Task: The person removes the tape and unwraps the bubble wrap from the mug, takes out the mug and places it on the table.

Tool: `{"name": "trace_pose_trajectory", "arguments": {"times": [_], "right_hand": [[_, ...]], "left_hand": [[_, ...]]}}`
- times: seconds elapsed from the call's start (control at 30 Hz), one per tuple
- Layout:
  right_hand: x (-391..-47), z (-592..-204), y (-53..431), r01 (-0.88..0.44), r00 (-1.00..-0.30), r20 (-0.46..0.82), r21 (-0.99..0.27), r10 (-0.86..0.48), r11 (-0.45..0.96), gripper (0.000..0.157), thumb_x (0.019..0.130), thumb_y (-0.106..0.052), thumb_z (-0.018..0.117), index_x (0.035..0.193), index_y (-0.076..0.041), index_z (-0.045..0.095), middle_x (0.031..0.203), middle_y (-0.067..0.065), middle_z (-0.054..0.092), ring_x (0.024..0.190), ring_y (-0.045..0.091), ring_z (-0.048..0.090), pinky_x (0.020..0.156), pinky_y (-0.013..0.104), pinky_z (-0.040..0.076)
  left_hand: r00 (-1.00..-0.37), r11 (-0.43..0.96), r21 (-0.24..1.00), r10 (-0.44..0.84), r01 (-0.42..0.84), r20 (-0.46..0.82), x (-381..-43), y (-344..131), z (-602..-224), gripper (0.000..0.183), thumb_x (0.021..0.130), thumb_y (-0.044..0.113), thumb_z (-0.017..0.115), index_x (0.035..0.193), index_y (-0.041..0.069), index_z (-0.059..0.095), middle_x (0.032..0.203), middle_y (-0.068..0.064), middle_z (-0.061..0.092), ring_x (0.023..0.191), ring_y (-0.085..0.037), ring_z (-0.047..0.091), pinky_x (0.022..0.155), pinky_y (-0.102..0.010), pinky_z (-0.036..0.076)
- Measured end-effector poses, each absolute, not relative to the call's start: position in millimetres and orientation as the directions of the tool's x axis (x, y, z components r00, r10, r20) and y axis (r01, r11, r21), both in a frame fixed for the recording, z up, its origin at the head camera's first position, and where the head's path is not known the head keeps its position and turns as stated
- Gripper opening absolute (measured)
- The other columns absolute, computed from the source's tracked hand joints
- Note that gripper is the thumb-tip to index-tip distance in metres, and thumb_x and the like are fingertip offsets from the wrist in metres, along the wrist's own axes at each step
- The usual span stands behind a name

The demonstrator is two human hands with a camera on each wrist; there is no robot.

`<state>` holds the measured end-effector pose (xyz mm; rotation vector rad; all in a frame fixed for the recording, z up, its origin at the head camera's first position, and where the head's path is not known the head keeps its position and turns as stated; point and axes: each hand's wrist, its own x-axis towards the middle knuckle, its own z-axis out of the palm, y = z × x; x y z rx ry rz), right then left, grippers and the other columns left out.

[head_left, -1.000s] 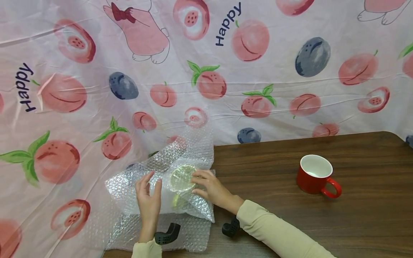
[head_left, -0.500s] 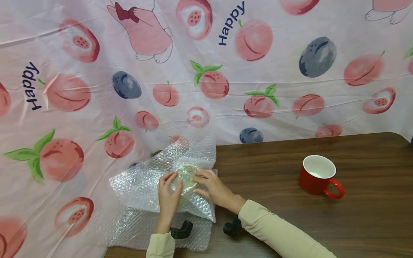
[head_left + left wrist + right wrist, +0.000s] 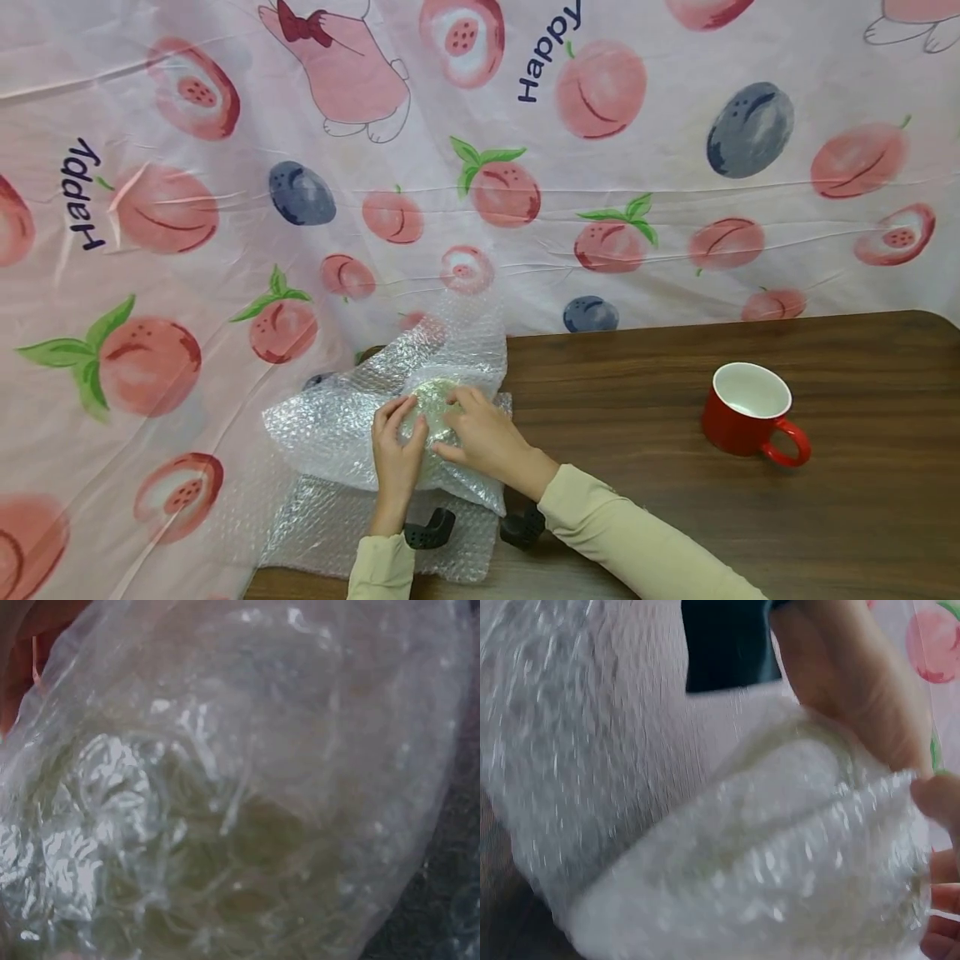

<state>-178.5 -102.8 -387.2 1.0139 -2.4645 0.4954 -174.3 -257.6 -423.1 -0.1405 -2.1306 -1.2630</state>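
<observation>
Brought in over the last second: left hand [image 3: 397, 460], from the left up to the bubble-wrapped bundle [image 3: 433, 412]; right hand [image 3: 489, 435], shifted slightly further over it. Bundle is set at the table [image 3: 600, 400]'s left end, near the back edge, partly over a bubble-wrap sheet [image 3: 322, 525]. Pale green rim [image 3: 435, 386] is faced up, flanked by both hands, neither clearly nearer; long axis hidden by wrap. Left grip: curled round bundle's left side. Right: fingers bent at right side; whether wrap is pinched can't be told. Red mug [image 3: 729, 423] is stood well apart, towards the right edge.
</observation>
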Motion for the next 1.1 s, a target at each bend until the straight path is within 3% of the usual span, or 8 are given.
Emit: {"name": "trace_pose_trajectory", "arguments": {"times": [0.27,0.47,0.6,0.87,1.1], "right_hand": [[-178,-389,-106,-0.72,-0.498,0.641,0.071,-0.584,0.691,0.036,0.078,-0.05,0.059,0.085,-0.016,0.068,0.082,-0.004,0.062,0.078,0.011,0.057,0.063,0.021,0.048],[-175,-389,-108,-0.68,-0.475,0.653,0.155,-0.591,0.717,0.034,0.077,-0.052,0.058,0.081,-0.019,0.068,0.077,-0.005,0.062,0.072,0.01,0.059,0.054,0.021,0.048],[-172,-390,-111,-0.68,-0.477,0.639,0.167,-0.604,0.714,0.025,0.079,-0.044,0.06,0.084,-0.021,0.067,0.079,-0.005,0.063,0.075,0.012,0.06,0.056,0.021,0.049],[-173,-393,-115,-0.689,-0.49,0.631,0.143,-0.601,0.711,0.022,0.082,-0.04,0.058,0.083,-0.021,0.067,0.08,-0.005,0.064,0.076,0.011,0.059,0.057,0.021,0.049],[-177,-396,-112,-0.695,-0.495,0.663,0.086,-0.562,0.714,0.021,0.084,-0.037,0.057,0.081,-0.018,0.067,0.078,-0.005,0.064,0.073,0.01,0.06,0.056,0.022,0.049]], "left_hand": [[-0.783,0.526,0.747,-0.219,0.408,0.582,-175,-254,-423,0.028,0.08,0.001,0.057,0.106,-0.006,0.059,0.113,-0.017,0.048,0.105,-0.03,0.042,0.084,-0.045,0.033],[-0.776,0.537,0.739,-0.223,0.407,0.589,-174,-253,-424,0.026,0.08,0.001,0.057,0.106,-0.005,0.059,0.114,-0.018,0.047,0.107,-0.03,0.041,0.086,-0.045,0.033],[-0.795,0.526,0.759,-0.229,0.384,0.561,-172,-256,-423,0.025,0.082,0.004,0.057,0.106,-0.004,0.059,0.115,-0.016,0.046,0.109,-0.03,0.04,0.088,-0.047,0.031],[-0.816,0.5,0.791,-0.25,0.353,0.521,-172,-260,-423,0.028,0.085,0.009,0.057,0.11,-0.003,0.056,0.116,-0.016,0.044,0.11,-0.03,0.04,0.09,-0.05,0.031],[-0.736,0.525,0.741,-0.282,0.419,0.616,-174,-257,-426,0.03,0.084,0.007,0.056,0.112,-0.004,0.054,0.117,-0.019,0.044,0.112,-0.031,0.039,0.089,-0.051,0.029]]}}
